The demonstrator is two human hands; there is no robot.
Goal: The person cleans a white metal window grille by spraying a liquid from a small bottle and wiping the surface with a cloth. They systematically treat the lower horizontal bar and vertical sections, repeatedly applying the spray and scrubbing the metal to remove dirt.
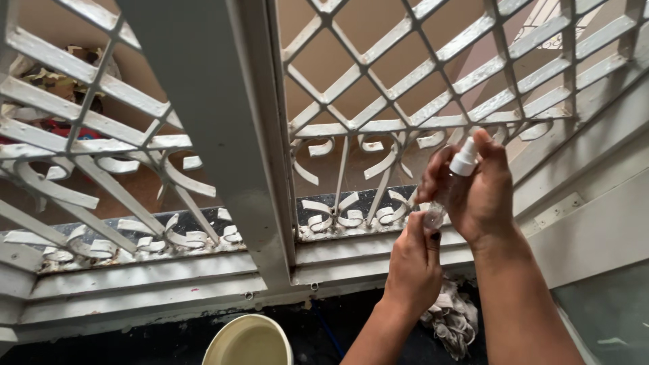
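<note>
Up by the white window grille (378,128), the right hand (483,192) wraps a small clear spray bottle (454,182), probably light and slippery; the left hand (416,260) pinches its base.

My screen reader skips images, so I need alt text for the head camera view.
Two hands hold a small clear spray bottle before a white metal window grille: the right hand grips its white nozzle, the left hand its base. Below are a pale bowl and a crumpled rag.

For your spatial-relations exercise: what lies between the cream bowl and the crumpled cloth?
In the head view, the left forearm crosses between the cream bowl and crumpled cloth.
</note>
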